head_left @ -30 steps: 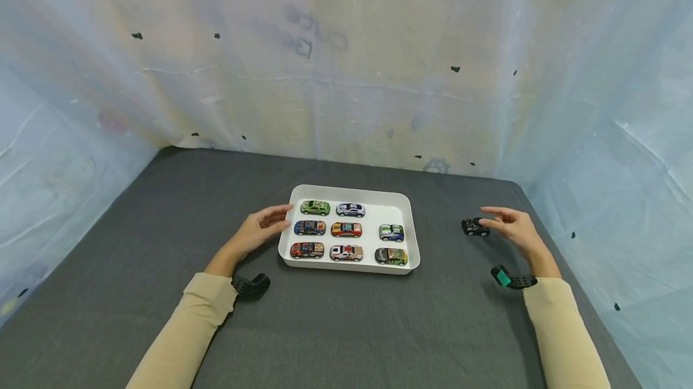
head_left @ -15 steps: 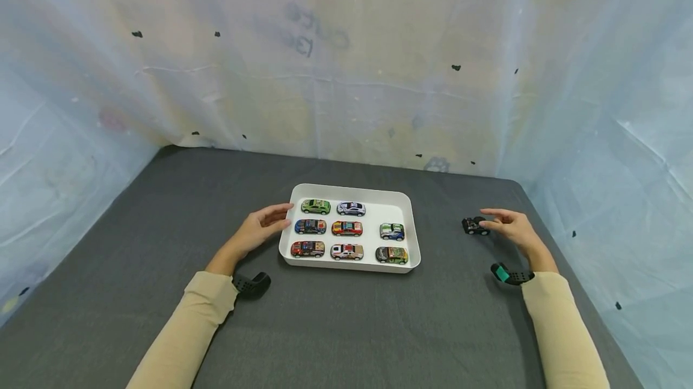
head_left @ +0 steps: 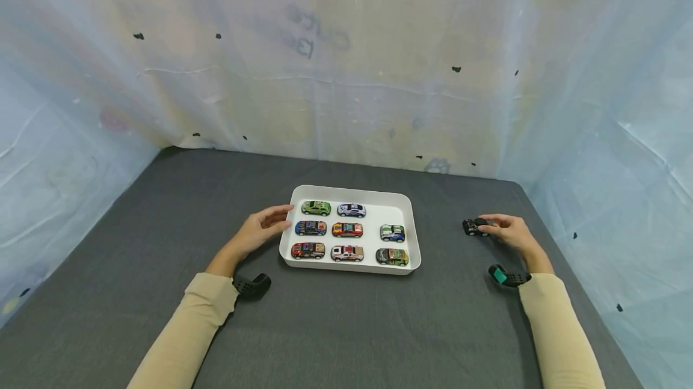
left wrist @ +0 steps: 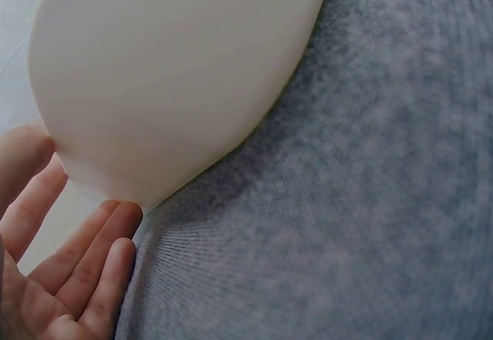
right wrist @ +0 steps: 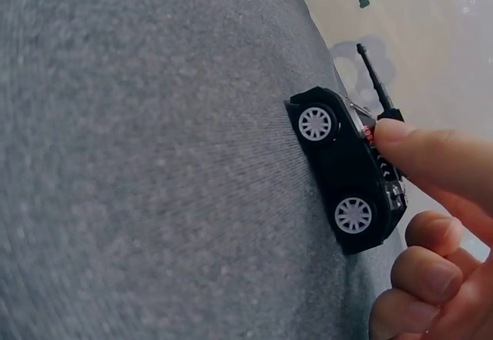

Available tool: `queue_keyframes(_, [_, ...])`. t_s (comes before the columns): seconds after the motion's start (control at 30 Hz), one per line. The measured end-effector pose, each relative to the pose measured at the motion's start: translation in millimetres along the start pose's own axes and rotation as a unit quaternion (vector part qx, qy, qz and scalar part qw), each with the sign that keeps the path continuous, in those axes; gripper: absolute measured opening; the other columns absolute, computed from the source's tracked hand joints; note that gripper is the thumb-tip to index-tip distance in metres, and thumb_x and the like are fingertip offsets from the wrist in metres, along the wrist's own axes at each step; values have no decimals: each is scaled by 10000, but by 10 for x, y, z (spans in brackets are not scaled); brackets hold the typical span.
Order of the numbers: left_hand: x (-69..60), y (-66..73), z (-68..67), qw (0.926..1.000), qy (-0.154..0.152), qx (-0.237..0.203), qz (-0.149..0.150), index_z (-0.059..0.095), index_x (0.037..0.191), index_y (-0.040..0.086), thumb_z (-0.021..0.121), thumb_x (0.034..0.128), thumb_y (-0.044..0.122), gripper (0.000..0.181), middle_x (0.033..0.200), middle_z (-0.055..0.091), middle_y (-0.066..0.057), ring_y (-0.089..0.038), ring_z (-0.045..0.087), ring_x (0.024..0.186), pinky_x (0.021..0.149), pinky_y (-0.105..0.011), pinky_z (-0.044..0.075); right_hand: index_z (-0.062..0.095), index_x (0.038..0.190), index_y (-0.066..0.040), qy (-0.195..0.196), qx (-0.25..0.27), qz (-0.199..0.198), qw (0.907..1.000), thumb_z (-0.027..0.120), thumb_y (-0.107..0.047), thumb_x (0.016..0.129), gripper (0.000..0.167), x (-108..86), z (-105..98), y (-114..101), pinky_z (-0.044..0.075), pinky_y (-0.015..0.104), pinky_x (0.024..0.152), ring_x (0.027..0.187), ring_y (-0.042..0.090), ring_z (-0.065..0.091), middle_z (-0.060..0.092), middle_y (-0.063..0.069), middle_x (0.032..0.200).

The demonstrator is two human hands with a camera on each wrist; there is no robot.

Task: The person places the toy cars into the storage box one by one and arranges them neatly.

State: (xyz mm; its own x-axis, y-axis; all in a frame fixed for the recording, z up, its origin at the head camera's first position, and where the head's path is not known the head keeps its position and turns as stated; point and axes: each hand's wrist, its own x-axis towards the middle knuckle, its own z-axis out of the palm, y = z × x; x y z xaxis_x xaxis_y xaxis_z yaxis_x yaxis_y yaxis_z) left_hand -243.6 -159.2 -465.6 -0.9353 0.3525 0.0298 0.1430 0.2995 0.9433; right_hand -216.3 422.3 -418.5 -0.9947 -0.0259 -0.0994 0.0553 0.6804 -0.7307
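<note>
At the table's right side my right hand pinches a black toy armoured car. In the right wrist view this armoured car shows white spoked wheels and a thin gun barrel on top; the thumb lies against its side, and the far fingertips are hidden behind it. My left hand touches the left rim of a white tray, its fingers fairly straight. Close up, the left fingertips rest against the outside of the tray. Several colourful toy cars stand in rows inside the tray.
A dark grey cloth covers the table. Pale plastic sheeting hangs behind it and on both sides. A black band is on the left wrist, and another black band with a green patch is on the right.
My right hand has come down a little and closed its thumb and fingers onto the toy armoured car, which stays about where it was. The left hand and tray keep their places.
</note>
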Motion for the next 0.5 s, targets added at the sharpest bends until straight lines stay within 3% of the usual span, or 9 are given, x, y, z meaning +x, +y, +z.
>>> queue_keyframes(0.23, [2,2,0,10000,-11,13,-24,474,1428,116,620,949,299,534,1428,512,-200,-348,512,1281,853,-134,463,533,1295,119,-11,89,131,9999,627,-203,944,485,-85,-9,-179,370,271,567,536,35,359,355,-144,567])
queue_keyframes(0.5, [-1,18,-13,9998,-42,177,-124,481,1425,139,599,960,328,516,1411,530,-191,-344,531,1257,865,-201,467,583,1265,72,158,14,-14,9999,661,-290,922,504,-4,12,4,371,272,561,522,53,352,343,-156,541])
